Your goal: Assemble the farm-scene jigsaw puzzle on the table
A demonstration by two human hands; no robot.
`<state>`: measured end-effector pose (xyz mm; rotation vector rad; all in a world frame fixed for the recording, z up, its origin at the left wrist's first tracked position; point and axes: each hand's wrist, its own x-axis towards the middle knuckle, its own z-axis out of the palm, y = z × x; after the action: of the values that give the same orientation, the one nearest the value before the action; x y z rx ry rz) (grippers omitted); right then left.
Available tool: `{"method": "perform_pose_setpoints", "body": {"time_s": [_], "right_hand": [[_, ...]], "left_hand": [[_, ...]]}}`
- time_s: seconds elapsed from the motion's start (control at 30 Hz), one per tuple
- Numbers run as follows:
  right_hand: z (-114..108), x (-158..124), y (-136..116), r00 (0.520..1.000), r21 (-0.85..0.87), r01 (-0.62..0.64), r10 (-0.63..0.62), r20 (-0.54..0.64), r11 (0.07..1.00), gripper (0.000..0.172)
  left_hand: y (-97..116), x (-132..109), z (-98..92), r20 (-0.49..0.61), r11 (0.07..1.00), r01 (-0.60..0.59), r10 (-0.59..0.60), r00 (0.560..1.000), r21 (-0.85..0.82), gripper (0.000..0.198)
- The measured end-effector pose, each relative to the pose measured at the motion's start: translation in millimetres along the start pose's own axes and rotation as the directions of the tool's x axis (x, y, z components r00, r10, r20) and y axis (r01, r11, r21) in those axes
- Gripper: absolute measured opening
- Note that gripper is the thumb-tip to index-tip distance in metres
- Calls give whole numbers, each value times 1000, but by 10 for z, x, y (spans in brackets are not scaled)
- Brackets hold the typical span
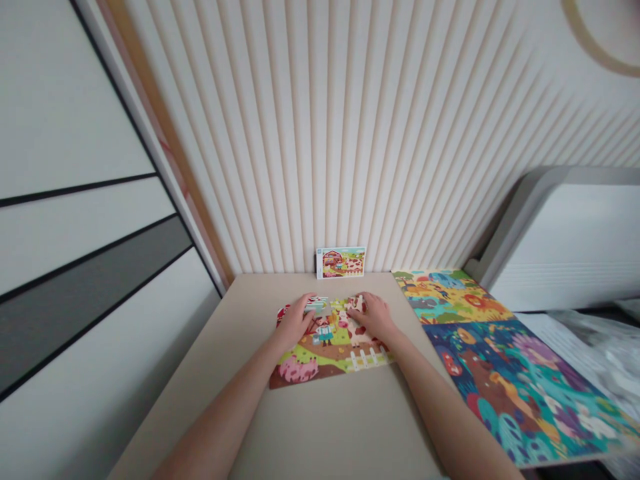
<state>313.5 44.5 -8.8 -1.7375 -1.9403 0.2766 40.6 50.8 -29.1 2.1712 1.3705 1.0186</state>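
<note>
A farm-scene jigsaw puzzle (pixel 327 353) lies on the beige table (pixel 320 433), showing a pink pig, a white fence, a farmer and a brown-and-white cow. Its far edge looks uneven, with gaps hidden partly by my hands. My left hand (pixel 296 321) is at the puzzle's far left, its fingertips pinching a pale jigsaw piece (pixel 318 306) just above the puzzle. My right hand (pixel 374 317) rests on the far right part of the puzzle, its fingers down among the pieces. I cannot tell whether it holds one.
A small farm picture card (pixel 341 263) stands against the ribbed cream wall at the table's far edge. Two large colourful animal puzzle boards (pixel 500 360) lie to the right, beyond the table's edge. Panelled doors rise at left; a white padded object and crumpled plastic sit at right.
</note>
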Motion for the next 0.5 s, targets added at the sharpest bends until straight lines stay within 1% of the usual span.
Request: {"method": "perform_pose_setpoints", "body": {"time_s": [0.1,0.2,0.27,0.4,0.43,0.5], "right_hand": [[31,-14,-10,999,-9,36,-35,39,999,59],[40,-17,0,999,52,19,-21,41,998,63],[24,-3,18,999,146,15,-20,29,989,59],[-101,35,73,997,290,76,-71,-28,954,39],[-145,43,86,997,319,76,-66,-43,945,37],[-214,54,102,998,411,40,-15,-64,911,40]], "left_hand": [[3,-2,1,-3,1000,-1,1,1000,1,40],[18,2,-3,5,1000,-1,1,1000,-6,40],[31,5,-7,13,1000,1,-1,1000,-11,41],[44,6,-10,10,1000,1,-1,1000,-17,42],[43,6,-9,8,1000,1,0,1000,-17,42],[37,7,-4,4,1000,-5,5,1000,-16,42]]}}
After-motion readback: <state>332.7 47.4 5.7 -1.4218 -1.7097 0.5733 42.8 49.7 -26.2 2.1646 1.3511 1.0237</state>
